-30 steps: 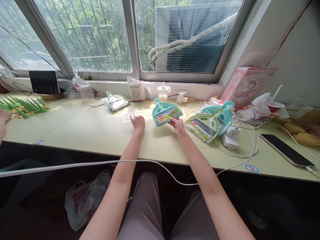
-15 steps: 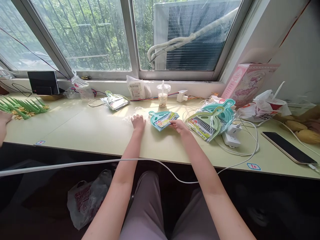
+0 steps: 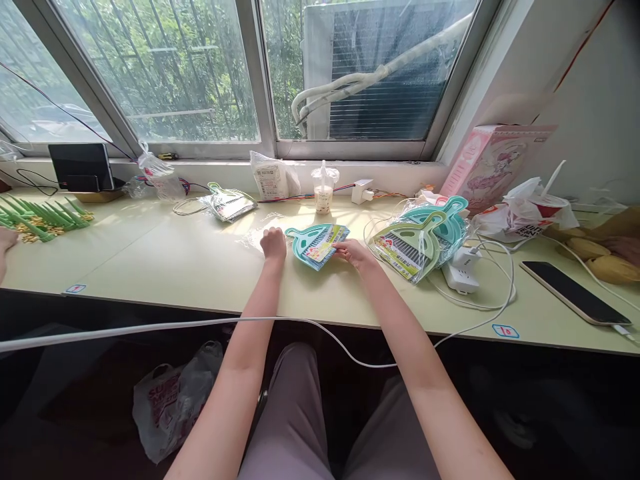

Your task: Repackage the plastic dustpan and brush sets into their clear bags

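Observation:
My right hand [image 3: 351, 253] pinches the right edge of a small teal dustpan [image 3: 300, 244], which has a brush and a printed label card on it. The dustpan's handle points left, close to my left hand [image 3: 274, 245]. That hand is closed on the table, its fingers curled; what they hold, if anything, is hidden. Crumpled clear plastic film [image 3: 254, 233] lies just beyond it. Right of my right hand are more dustpan sets, a green one [image 3: 395, 241] in front and teal ones [image 3: 456, 223] behind, in clear wrapping.
Another dustpan set [image 3: 231, 204] lies at back left. A drink cup [image 3: 323, 195] stands by the window. A power strip [image 3: 460, 279], cables and a phone [image 3: 575, 293] are at right. A white cable [image 3: 150, 328] crosses before me. Another person's hand [image 3: 6, 241] shows far left.
My left hand has gone from spread fingers to a closed fist. My right hand has moved the teal dustpan slightly left and nearer to me.

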